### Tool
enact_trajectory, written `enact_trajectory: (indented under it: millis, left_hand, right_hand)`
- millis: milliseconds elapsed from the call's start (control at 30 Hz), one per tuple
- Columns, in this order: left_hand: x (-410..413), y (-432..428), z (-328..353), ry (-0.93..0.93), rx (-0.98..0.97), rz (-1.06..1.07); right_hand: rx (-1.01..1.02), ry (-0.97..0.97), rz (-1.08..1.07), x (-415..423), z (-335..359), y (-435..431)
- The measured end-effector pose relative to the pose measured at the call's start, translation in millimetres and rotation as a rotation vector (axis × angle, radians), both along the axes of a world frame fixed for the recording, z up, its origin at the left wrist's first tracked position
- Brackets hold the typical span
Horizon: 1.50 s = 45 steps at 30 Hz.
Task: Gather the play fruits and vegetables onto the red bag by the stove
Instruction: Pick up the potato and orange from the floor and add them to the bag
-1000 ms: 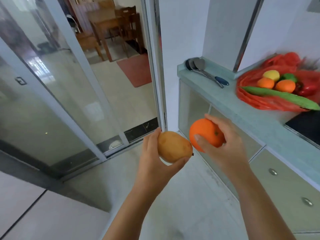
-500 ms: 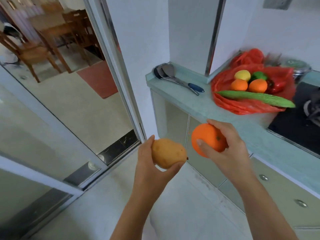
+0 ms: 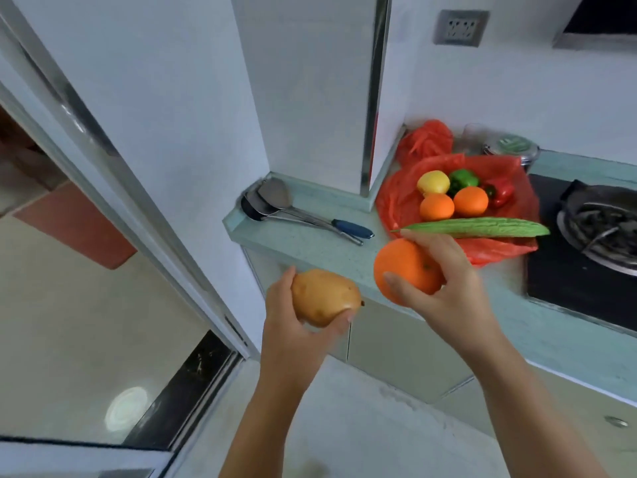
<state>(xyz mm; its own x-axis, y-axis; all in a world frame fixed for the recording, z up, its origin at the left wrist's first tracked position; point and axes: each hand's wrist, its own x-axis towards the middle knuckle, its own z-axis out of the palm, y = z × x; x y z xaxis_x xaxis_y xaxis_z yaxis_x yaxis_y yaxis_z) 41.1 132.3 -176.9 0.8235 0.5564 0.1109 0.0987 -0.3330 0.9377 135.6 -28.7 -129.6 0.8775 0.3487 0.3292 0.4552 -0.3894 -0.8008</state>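
Both hands had moved nearer the bag (image 3: 396, 198), left hand (image 3: 293, 326) gripping the mango (image 3: 324, 296), right hand (image 3: 444, 288) the orange (image 3: 403, 270).

Head view looks steeply down, close over both forearms, toward the counter (image 3: 320, 250) corner.

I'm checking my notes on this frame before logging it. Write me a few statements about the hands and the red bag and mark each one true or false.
1. The right hand holds an orange. True.
2. The left hand is empty. False: it holds a brownish mango.
3. The red bag has two oranges on it. True.
4. The long green gourd lies on the floor. False: it lies across the bag's front edge.
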Motion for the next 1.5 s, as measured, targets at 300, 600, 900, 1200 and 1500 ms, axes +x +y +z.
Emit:
enact_trajectory:
  millis: [300, 600, 900, 1200, 1500]
  left_hand:
    - [78.3, 8.5, -15.4, 0.013, -0.07, -0.244]
    - [153.9, -0.4, -34.9, 0.039, -0.064, -0.359]
    - [282.5, -24.9, -39.3, 0.106, 0.135, -0.58]
    - [374.6, -21.7, -69.4, 0.282, 0.22, -0.635]
    - [421.7, -20.0, -94.5, 0.392, 0.321, -0.678]
  right_hand:
    - [-0.05, 0.046, -0.222, 37.6, -12.0, -1.1]
    - [-0.06, 0.073, -0.35, 91.5, -33.4, -19.3]
    - [-0.054, 0.122, -0.494, 198.2, -54.0, -55.9]
    - [-0.056, 0.196, -0.543, 270.0, -81.4, -91.1]
    - [-0.089, 0.27, -0.577, 300.0, -109.6, -114.2]
